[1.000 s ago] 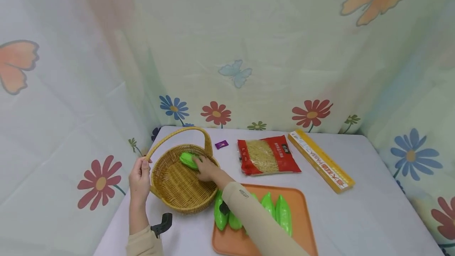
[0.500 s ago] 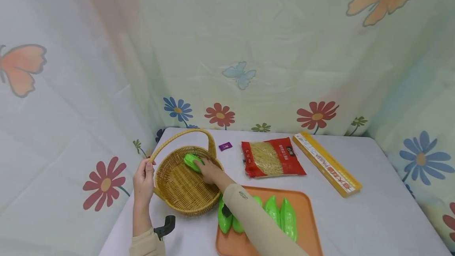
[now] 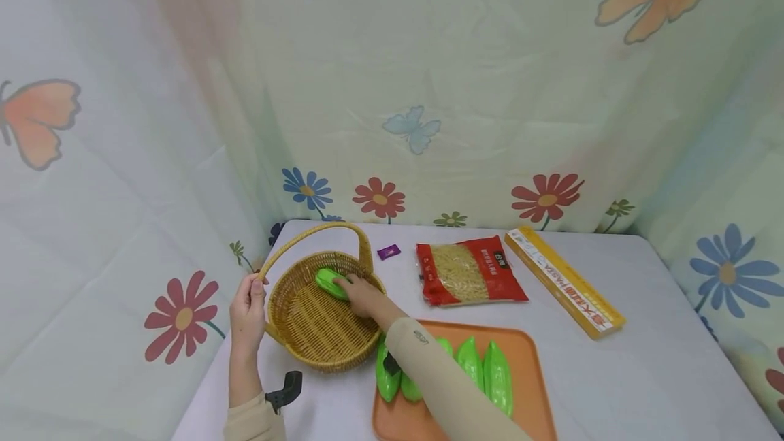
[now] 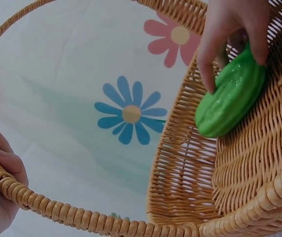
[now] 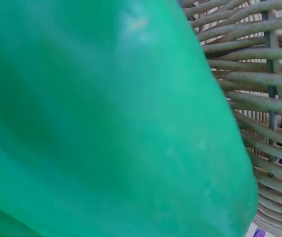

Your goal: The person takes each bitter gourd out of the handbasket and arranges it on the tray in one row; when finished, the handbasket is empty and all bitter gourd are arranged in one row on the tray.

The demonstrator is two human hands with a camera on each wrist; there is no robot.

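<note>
My left hand (image 3: 248,308) grips the arched handle (image 4: 81,216) of a round wicker basket (image 3: 327,366), which leans toward the left. Inside the basket, my right hand (image 3: 365,298) holds a shiny green, ridged bitter melon (image 4: 232,96) against the far inner wall. Thumb and fingers pinch the melon's upper end in the left wrist view. More bitter melons (image 3: 498,376) lie side by side on an orange tray (image 3: 533,386), partly covered by my right sleeve. A blurred green surface (image 5: 131,123) fills most of the right wrist view, beside the basket's woven wall (image 5: 259,89).
Behind the tray lies a red bag of pasta (image 3: 468,271), with a long yellow pasta box (image 3: 563,283) to its right. A small purple packet (image 3: 388,252) sits just right of the basket handle. Flowered cloth curtains (image 3: 478,87) surround the white table (image 3: 612,386).
The head view has shifted slightly, moving everything a little right in it. The melon in my right hand has turned slightly and come a bit lower in the basket; my left hand keeps the handle.
</note>
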